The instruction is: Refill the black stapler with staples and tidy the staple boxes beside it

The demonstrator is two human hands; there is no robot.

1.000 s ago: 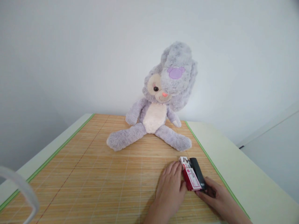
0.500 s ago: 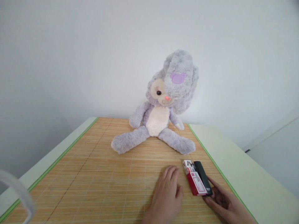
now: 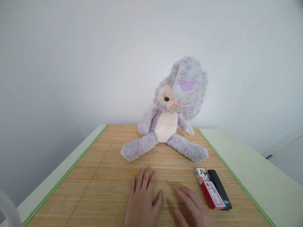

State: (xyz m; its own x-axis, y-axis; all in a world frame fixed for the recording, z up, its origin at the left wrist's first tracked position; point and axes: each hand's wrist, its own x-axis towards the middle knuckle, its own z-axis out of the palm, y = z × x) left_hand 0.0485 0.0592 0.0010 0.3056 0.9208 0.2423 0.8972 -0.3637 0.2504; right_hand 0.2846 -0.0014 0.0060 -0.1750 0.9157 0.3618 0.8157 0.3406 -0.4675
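Note:
Palm down on the bamboo mat (image 3: 106, 186), my left hand (image 3: 143, 198) lies with its fingers spread and nothing in it. My right hand (image 3: 193, 206) is a little to its right, slightly blurred, with thumb and fingers apart and no object between them. Just right of that hand, small red and white boxes (image 3: 210, 190) lie on the mat, their red sides facing left. Against their right side rests a long black object that looks like a stapler (image 3: 219, 187). Neither hand touches these things.
A grey-lilac plush toy (image 3: 167, 126) sits at the mat's back edge near the white wall (image 3: 82, 56), legs spread and one ear over its face. A pale table surface (image 3: 255, 164) borders the mat's green edge. A blurred white curved thing (image 3: 10, 208) is at lower left.
My right hand has left the stapler's near end and moved left. My left hand has shifted left and its fingers have spread. The whole view has shifted slightly; the boxes and stapler stay together.

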